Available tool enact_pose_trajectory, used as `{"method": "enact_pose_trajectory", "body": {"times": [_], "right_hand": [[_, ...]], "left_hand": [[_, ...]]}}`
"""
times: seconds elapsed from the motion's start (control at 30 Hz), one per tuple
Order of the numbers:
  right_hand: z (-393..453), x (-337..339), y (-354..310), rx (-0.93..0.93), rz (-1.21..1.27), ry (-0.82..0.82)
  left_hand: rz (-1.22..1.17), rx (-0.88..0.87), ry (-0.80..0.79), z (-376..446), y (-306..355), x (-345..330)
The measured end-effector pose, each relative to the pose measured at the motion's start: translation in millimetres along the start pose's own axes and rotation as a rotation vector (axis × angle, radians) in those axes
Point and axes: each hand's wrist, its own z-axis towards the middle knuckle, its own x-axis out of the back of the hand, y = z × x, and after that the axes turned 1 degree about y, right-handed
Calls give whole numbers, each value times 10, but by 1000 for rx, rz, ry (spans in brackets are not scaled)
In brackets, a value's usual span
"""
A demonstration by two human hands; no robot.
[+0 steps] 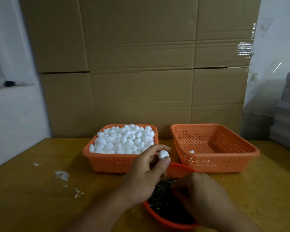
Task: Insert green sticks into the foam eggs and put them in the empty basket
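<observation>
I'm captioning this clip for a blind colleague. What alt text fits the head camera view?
A person's left hand pinches a white foam egg while the right hand reaches into a small orange basket of green sticks. Behind stand an orange basket full of foam eggs and a nearly empty orange basket.

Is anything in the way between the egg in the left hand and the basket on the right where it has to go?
Nothing visible blocks it. The foam egg pinched by the left hand is beside the near left corner of the nearly empty basket, whose top is open.
</observation>
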Motion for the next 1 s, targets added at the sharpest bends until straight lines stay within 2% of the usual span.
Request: {"method": "enact_pose_trajectory", "body": {"times": [0.13,0.23,0.33,0.43,0.53,0.67,0.77,1.0], "right_hand": [[16,-12,36,24,52,76],[22,4,30,52,161,173],[42,13,42,100,331,365],[52,23,31,69,628,488],[54,46,-12,45,955,491],[24,103,-85,83,1219,422],[-7,114,-136,104,1209,392],[-18,148,-151,111,1134,436]], "left_hand": [[-132,91,67,12,37,-16],[-382,246,116,25,52,-20],[-637,379,110,61,73,11],[-736,419,70,72,79,39],[-771,454,44,70,72,55],[-775,475,29,71,71,61],[-773,479,25,66,81,50],[-735,465,-25,43,117,26]]}}
